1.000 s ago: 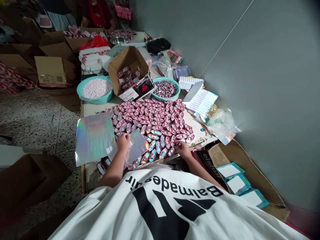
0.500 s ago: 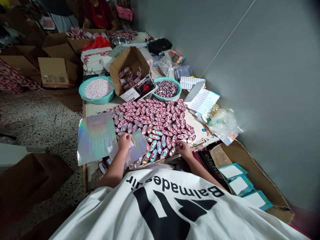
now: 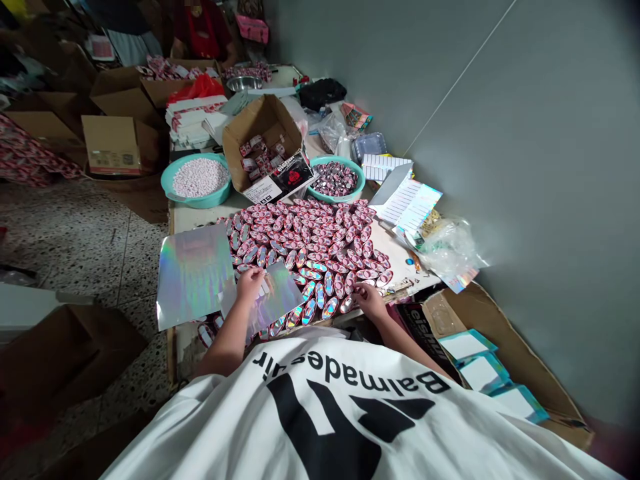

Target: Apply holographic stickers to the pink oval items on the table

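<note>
Many oval pieces (image 3: 318, 257) with pink-red rims lie close together on the table, some with pink centres and some shiny silver-rainbow. My left hand (image 3: 249, 287) is closed, its fingers pinched at a small holographic sheet (image 3: 280, 297) that lies over the nearest ovals. Small white strips show by those fingertips. A larger holographic sheet (image 3: 193, 277) lies to the left of that hand, overhanging the table's left side. My right hand (image 3: 370, 301) has its fingers curled together at the ovals by the front edge; whatever is between them is too small to make out.
Behind the ovals stand a teal basin of white beads (image 3: 197, 180), an open carton (image 3: 267, 150) and a teal basin of shiny round pieces (image 3: 336, 179). Papers (image 3: 413, 200) and plastic bags lie right, beside the grey wall. A person (image 3: 203, 30) is at the far end.
The whole view has shifted slightly. Both hands stay at nearly the same spots over the sheet and the ovals, with only small finger movement.
</note>
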